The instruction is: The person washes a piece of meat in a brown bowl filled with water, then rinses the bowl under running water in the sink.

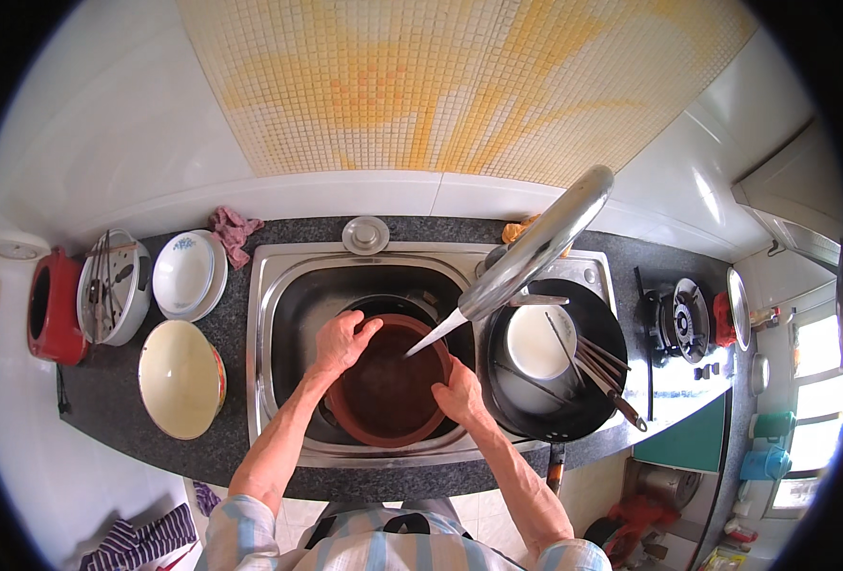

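A reddish-brown round pot is in the left basin of the steel sink, under the running tap. A stream of water falls into it. My left hand grips the pot's upper left rim, thumb over the edge. On the right side of the rim, my right hand holds on with its thumb toward the inside. Behind the pot, a dark vessel shows partly in the basin; the rest of it is hidden.
At the right, a black wok holds a white bowl, chopsticks and utensils. Left of the sink stand a cream enamel basin, stacked white plates and a white container with chopsticks. A gas burner is far right.
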`<state>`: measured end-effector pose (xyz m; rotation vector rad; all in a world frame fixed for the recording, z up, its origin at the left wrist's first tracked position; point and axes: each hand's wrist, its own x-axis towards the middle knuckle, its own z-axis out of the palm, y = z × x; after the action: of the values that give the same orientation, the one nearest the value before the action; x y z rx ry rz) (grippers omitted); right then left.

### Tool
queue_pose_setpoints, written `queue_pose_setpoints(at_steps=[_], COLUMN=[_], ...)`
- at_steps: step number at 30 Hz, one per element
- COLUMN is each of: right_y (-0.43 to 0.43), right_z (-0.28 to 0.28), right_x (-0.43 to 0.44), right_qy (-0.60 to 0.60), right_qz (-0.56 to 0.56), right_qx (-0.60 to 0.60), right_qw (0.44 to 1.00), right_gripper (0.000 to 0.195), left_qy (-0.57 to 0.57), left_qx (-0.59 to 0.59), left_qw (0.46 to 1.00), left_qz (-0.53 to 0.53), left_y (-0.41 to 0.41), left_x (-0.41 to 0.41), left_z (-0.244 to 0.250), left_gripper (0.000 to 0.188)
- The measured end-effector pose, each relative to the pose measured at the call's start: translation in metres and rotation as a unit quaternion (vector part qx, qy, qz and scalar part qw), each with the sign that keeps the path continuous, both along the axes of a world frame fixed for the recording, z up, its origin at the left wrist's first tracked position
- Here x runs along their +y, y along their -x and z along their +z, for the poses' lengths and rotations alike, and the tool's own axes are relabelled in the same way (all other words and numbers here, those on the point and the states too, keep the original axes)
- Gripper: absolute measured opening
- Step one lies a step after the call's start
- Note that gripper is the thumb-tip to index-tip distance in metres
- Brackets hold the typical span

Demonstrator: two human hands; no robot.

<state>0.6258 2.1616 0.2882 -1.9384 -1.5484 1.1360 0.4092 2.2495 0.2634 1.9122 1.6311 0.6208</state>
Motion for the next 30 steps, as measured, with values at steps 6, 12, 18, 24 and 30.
queue_pose_setpoints(at_steps=[6,12,18,24,30], right_y=[-0.003,-0.011,-0.001,0.054,0.056], right_z=[-0.003,-0.021,-0.011,-0.006,-0.095], right_x=[0.001,0.002,0.032,0.025,0.027], right_qy=[0.021,-0.031,-0.073,-0.363,-0.014], right_qz=[-0.026,-0.018,0.021,0.046,0.003], right_qx=[0.066,0.093,-0.003,-0.079,-0.056], right_qw=[0.997,0.995,0.997,0.927,0.998], right_gripper=[0.046,0.046,0.045,0.04,0.025], left_qy=[0.051,0.41,0.513,0.421,0.417], left_qx=[-0.176,-0.286,-0.428,-0.408,-0.365], left_qw=[0.983,0.866,0.735,0.766,0.782], left_qz=[-0.018,-0.004,0.116,0.263,0.284], left_y=[0.018,0.049,0.053,0.029,0.013], left_x=[0.005,-0.039,-0.078,-0.096,-0.092], left_z=[-0.021,-0.018,-0.037,-0.061,-0.064], left_gripper=[0.021,0.034,0.037,0.042,0.042])
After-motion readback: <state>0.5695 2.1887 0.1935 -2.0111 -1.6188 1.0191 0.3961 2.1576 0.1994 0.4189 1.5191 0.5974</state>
